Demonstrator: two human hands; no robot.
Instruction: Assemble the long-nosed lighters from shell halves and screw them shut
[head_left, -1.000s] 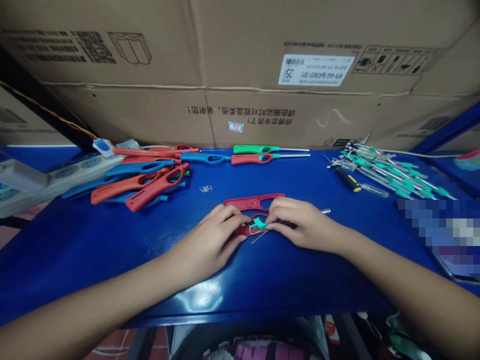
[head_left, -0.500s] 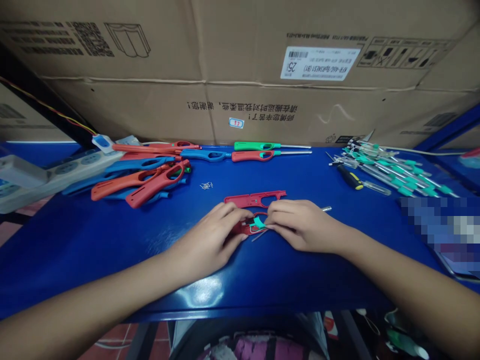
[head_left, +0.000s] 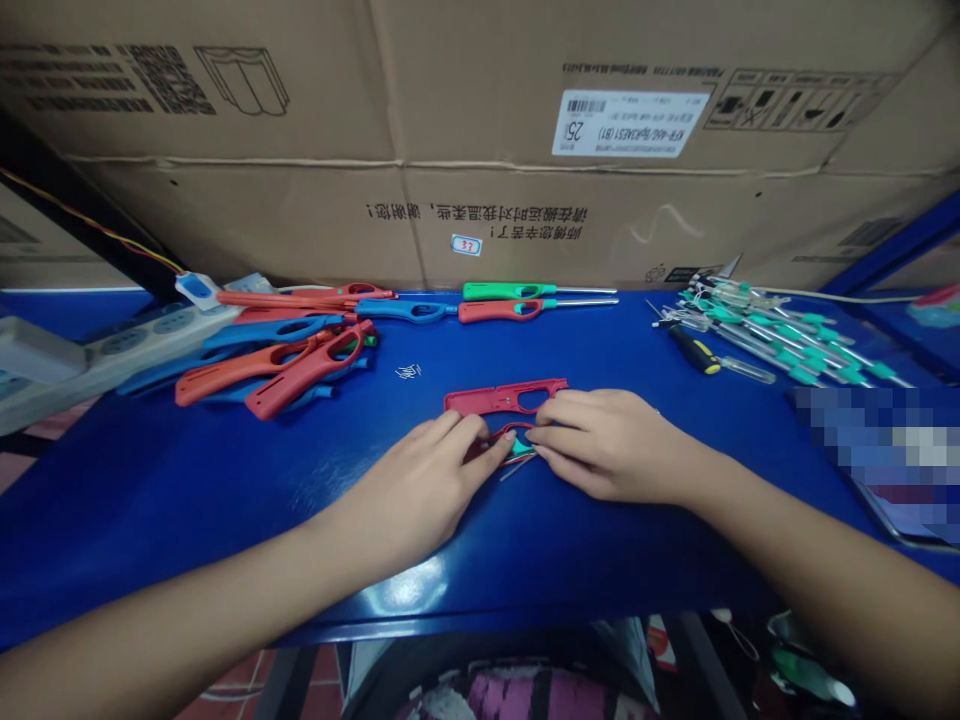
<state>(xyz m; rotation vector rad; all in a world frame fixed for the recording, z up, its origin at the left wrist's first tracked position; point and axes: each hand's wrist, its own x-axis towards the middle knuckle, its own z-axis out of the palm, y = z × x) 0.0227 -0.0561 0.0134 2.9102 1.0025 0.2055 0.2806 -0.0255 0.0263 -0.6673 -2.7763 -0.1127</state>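
Both hands work at a red half-shell of a gas lighter on the blue table. My left hand (head_left: 442, 462) is closed round the handle end of this shell, its thumb pressing near the green trigger piece (head_left: 520, 448). Opposite it, my right hand (head_left: 600, 440) pinches the lighter at the trigger end, and the fingers hide most of that part. A thin metal rod or wire (head_left: 514, 470) sticks out just below the fingertips. Right behind the hands lies the other red shell half (head_left: 491, 399), its inner side up.
Red, orange and blue lighter shells (head_left: 277, 365) are heaped at the left beside a power strip (head_left: 157, 335). A green lighter (head_left: 502, 291) and a red lighter (head_left: 499, 311) lie at the back. Metal tubes with green parts (head_left: 780, 335), a screwdriver (head_left: 697, 350) and small pins (head_left: 409, 371) are also there.
My left thumb has moved right, onto the green trigger piece, and covers more of the shell's inside. My right hand stays at the trigger end. The view has shifted slightly.
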